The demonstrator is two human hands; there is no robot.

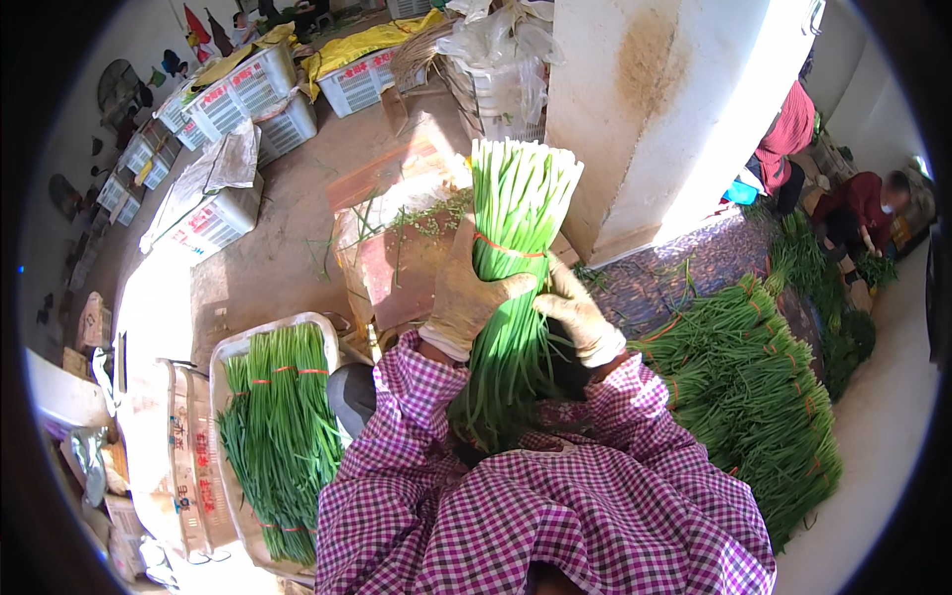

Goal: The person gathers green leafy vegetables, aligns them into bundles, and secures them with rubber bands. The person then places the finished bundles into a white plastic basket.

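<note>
A thick bundle of green chives point(513, 201) stands before my chest, pale trimmed ends up and dark leaves drooping toward my lap. An orange-red elastic band point(509, 249) circles it above my hands. My left hand point(472, 290), in a soiled light work glove, wraps the bundle's left side with the thumb across its front. Gloved alike, my right hand point(576, 309) holds the right side below the band, its fingers partly behind the leaves. Just beyond the bundle is a low work surface point(405, 275) littered with green trimmings.
At my left, a white plastic crate point(216, 372) holds banded chive bundles point(279, 439). Many more bundles point(744, 394) lie heaped at my right. A pillar point(617, 111) rises ahead. Two people, one in a dark red top point(855, 204), are at the far right. Lidded crates point(238, 97) stand far left.
</note>
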